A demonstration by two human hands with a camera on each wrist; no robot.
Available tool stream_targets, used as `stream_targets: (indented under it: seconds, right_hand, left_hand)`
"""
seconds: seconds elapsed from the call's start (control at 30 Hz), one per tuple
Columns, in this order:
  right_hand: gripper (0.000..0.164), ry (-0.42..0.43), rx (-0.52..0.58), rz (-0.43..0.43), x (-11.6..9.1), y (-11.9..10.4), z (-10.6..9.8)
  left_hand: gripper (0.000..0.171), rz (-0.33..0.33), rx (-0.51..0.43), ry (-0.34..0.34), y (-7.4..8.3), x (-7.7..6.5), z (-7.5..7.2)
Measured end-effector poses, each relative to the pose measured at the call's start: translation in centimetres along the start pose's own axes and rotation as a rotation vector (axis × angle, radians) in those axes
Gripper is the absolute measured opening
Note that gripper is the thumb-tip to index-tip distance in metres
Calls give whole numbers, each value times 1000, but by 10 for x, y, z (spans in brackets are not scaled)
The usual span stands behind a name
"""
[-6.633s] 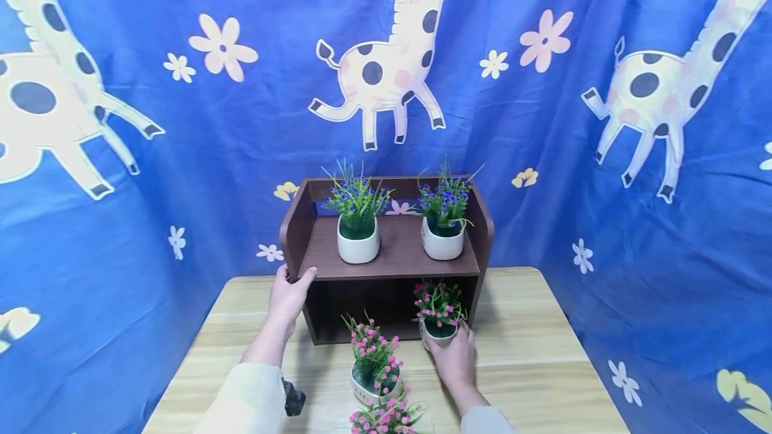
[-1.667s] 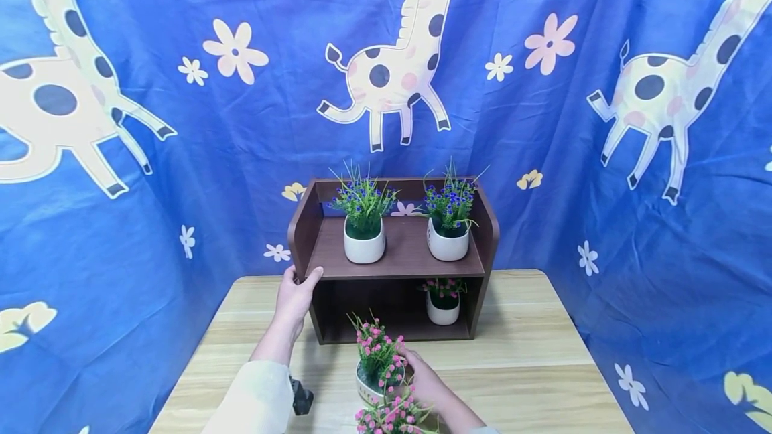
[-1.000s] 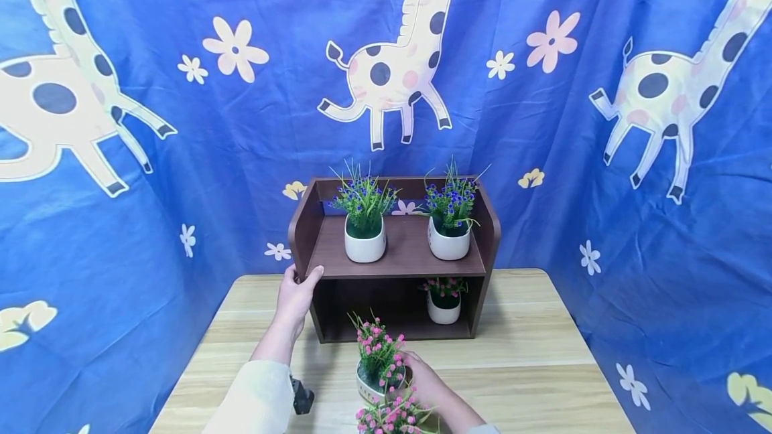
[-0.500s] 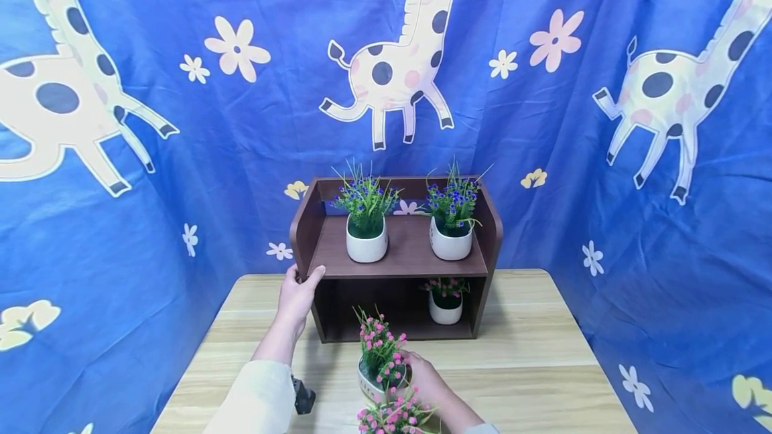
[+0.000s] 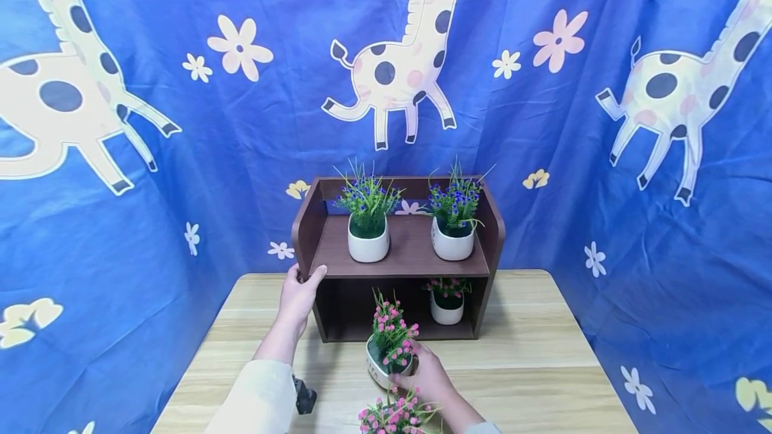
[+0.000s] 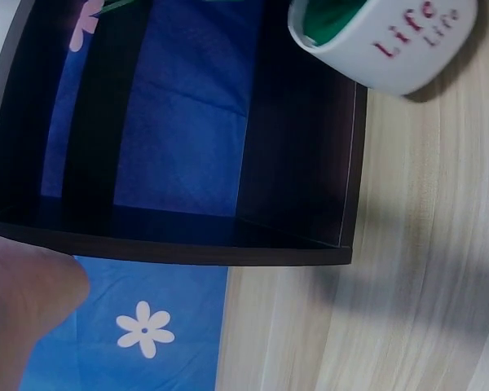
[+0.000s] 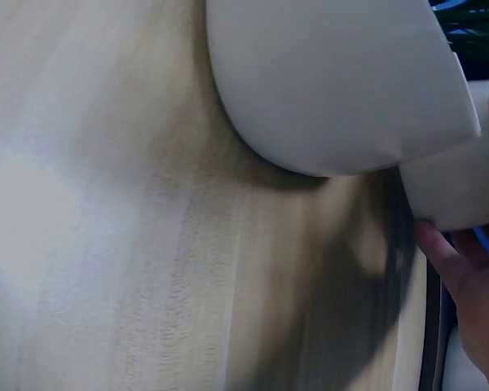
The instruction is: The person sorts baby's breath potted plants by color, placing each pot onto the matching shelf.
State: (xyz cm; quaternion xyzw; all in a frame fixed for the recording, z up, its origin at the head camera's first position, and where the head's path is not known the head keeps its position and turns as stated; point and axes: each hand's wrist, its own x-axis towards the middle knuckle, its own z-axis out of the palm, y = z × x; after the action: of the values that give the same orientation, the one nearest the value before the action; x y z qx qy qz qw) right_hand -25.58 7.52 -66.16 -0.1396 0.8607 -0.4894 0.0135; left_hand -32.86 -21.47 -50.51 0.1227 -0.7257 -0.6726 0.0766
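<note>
My left hand [image 5: 299,295] holds the left side of the dark brown two-tier shelf [image 5: 401,276], thumb on the front edge of its upper board. My right hand [image 5: 431,375] grips a white pot of pink flowers [image 5: 389,347] by its right side, in front of the lower compartment. In the left wrist view the pot [image 6: 407,49] shows red "Life" lettering. The right wrist view has my right hand [image 7: 477,305] with fingers and thumb round the pot [image 7: 456,183]. A second pink-flowered plant [image 5: 398,415] stands nearer me, its pot [image 7: 334,81] large in the right wrist view.
Two white pots of blue flowers, left [image 5: 368,240] and right [image 5: 452,241], stand on the upper board. Another pink-flowered pot [image 5: 447,309] is at the right of the lower compartment. Everything rests on a wooden table [image 5: 525,353] before a blue curtain [image 5: 253,153].
Earlier my right hand set a pink-flowered pot inside the lower compartment at right, then took hold of another. That pot has moved forward and slightly right toward the shelf. My left hand stays put.
</note>
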Motion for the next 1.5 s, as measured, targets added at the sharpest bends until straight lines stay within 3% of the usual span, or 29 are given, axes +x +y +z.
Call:
stream_targets:
  seconds: [0.3, 0.67, 0.93, 1.23, 1.5]
  right_hand:
    - [99, 177, -49, 84, 10, 2, -2]
    - [89, 370, -140, 98, 20, 10, 4]
    - [92, 384, -134, 105, 25, 5, 4]
    - [93, 337, -86, 151, 29, -3, 6]
    - [92, 325, -113, 156, 31, -7, 7]
  left_hand:
    - [74, -2, 12, 9, 0, -2, 0]
    - [77, -3, 2, 4, 1, -2, 1]
    - [77, -8, 5, 8, 2, -3, 0]
    - [76, -12, 24, 5, 2, -3, -1]
    - [75, -6, 16, 14, 2, -3, 0]
